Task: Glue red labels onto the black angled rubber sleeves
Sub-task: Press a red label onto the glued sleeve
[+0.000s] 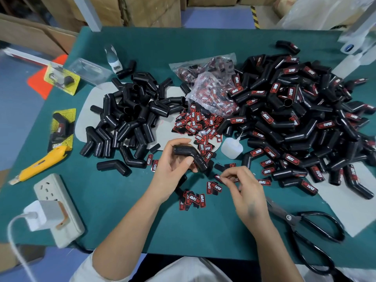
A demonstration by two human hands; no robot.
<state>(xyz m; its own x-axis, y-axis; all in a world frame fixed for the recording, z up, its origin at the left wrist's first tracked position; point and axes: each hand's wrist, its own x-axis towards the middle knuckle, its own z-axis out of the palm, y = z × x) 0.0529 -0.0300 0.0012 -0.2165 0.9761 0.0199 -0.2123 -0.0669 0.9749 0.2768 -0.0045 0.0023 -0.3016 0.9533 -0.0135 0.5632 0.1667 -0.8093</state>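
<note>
Gripping a bent matte rubber sleeve (191, 157), left hand (175, 161); right hand (242, 186) fingers pinching a flat label (218, 177).

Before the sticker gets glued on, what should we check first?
1. Sleeve in hand: ok. The left hand holds a bare black sleeve.
2. Label picked up: cannot tell. The right hand pinches at a red label lying on the green mat, not yet lifted.
3. Glue in reach: ok. The white glue bottle stands just beyond the hands.
4. Glue on the label: cannot tell.
5. Finished pile kept apart: ok. Labelled sleeves lie to the right, bare sleeves to the left.
6. Scissors: ok, lying apart from the right hand.
</note>
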